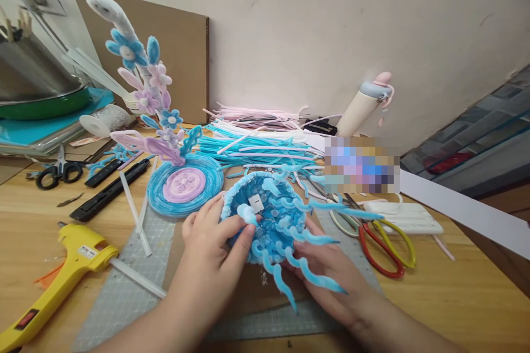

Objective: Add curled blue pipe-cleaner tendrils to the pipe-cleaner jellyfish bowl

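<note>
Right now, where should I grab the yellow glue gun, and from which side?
Probably the handle of the yellow glue gun, coming from the near left: it slants toward you, while the nozzle tip points away and the pale stick juts out to the right.

The bowl-shaped piece (237,193) and its tendrils (313,274) are light blue. The disc (213,179) is blue with a lilac centre (184,185), the glue gun (78,253) yellow, the mat (124,287) gridded grey, the scissor handles (389,274) red and yellow.
</note>
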A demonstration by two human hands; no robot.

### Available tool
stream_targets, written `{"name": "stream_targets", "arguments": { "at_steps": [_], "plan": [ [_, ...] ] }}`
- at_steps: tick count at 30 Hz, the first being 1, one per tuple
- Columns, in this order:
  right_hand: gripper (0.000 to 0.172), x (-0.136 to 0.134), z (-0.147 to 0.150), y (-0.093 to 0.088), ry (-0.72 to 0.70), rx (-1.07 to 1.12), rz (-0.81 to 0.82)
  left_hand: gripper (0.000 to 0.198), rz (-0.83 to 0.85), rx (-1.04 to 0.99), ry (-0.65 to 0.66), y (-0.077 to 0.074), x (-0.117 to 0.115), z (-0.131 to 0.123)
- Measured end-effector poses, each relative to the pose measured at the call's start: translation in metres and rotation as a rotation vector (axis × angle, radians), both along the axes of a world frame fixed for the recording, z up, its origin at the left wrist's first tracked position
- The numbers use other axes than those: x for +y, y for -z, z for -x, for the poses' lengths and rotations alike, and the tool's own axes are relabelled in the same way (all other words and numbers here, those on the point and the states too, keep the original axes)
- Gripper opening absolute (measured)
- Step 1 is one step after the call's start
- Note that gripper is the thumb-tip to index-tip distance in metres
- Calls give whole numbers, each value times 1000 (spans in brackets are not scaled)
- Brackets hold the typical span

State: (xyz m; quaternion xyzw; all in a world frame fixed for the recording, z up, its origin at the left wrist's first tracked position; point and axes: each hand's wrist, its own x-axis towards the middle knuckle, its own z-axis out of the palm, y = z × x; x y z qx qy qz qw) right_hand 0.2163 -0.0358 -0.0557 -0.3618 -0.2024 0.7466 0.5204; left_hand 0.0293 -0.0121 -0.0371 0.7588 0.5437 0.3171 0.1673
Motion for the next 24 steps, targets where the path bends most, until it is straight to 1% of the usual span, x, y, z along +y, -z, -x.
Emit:
{"name": "stream_targets", "arguments": {
  "at_steps": [2, 4, 8, 10, 12, 13, 14, 16, 17, 19, 22, 24],
  "plan": [
    [31, 3, -4, 3, 58, -11, 41, 28, 14, -42, 23, 2, -1, 0],
    [27, 6, -9, 4, 93, -21, 67, 28, 8, -103, 31, 4, -3, 1],
    [25, 15, -16, 3, 112, 14, -5, 26, -57, -241, 36, 1, -9, 4],
    [26, 20, -19, 3, 112, 16, -22, 24, -91, -329, -10, -3, -9, 6],
    [23, 23, -23, 5, 94, 5, -12, 19, -66, -428, -100, -6, -4, 9],
    [21, 25, -25, 6, 78, -3, -8, 20, -9, -475, -141, -8, 0, 10],
    [18, 26, -27, 7, 59, -12, -7, 25, 81, -536, -169, -9, 4, 10],
    [15, 28, -30, 9, -2, -36, -21, 39, 320, -675, -176, -10, 14, 10],
    [15, 28, -31, 10, -38, -48, -31, 44, 436, -738, -158, -11, 19, 9],
    [17, 29, -33, 11, -100, -64, -47, 50, 610, -811, -100, -10, 25, 7],
    [21, 29, -34, 13, -141, -62, -69, 53, 776, -817, -7, -9, 27, 6],
    [23, 28, -35, 12, -157, -63, -93, 49, 845, -840, 44, -9, 25, 6]
  ]
}}
